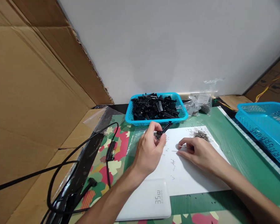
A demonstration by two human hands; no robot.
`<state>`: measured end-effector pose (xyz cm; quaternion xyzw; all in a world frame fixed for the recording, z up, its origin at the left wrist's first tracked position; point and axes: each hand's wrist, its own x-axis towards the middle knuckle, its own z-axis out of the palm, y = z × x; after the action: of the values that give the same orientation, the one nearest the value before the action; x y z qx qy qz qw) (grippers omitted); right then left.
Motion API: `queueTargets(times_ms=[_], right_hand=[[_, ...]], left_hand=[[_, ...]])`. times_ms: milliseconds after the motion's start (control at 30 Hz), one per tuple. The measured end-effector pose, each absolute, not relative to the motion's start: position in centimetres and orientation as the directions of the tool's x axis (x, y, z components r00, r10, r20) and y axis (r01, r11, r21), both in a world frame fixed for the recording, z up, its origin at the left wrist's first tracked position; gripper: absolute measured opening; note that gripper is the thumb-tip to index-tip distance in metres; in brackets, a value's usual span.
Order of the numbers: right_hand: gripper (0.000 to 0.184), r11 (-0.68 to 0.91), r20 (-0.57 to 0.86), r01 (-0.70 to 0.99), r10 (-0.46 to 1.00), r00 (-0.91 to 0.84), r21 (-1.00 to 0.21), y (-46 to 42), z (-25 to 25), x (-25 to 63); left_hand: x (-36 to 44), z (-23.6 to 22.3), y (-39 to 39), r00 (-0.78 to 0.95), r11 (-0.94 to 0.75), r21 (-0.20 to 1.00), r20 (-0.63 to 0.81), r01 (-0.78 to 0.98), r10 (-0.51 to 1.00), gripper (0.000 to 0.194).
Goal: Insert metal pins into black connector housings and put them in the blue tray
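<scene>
Between its thumb and fingers, my left hand (150, 149) grips a slim black plastic piece (166, 127) that slants up to the right. My right hand (198, 152) is pinched shut over a white sheet of paper (189, 183), with a thin metal pin (182, 146) sticking out leftward from the fingertips. A few tiny bent wire pieces (173, 164) lie on the paper between both hands. One heap of small metal parts (200, 135) sits behind my right hand; a second lies partly hidden behind my left fingers.
A blue basket (128, 116) full of black plastic pieces stands at the back. Another blue basket (259, 116) is at the right. Clear bags (204, 102) lie near the wall. A white power bank (151, 202) rests in front, and black cables (51, 186) loop at the left.
</scene>
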<state>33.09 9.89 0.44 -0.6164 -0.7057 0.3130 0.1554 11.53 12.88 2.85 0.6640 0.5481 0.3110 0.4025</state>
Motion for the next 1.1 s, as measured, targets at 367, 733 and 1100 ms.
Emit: queueTargets(times_ms=[367,733,1100], right_hand=[[0.02,0.148,-0.133,0.779,0.949,-0.284,-0.609,9.8,-0.4,33.7],[0.026,0.009,-0.089,0.362,0.964,-0.252,-0.932,9.4,1.4,33.4],[0.018,0.113,0.015,0.443,0.976,-0.217,-0.889,8.7,1.1,32.0]], left_hand=[[11.4,2.3,13.1,0.297,-0.171,0.877,0.034,0.449,0.954,0.019],[11.6,2.5,12.7,0.423,-0.123,0.876,-0.098,0.466,0.901,0.027],[11.7,2.8,12.9,0.459,-0.061,0.924,-0.13,0.377,0.879,0.017]])
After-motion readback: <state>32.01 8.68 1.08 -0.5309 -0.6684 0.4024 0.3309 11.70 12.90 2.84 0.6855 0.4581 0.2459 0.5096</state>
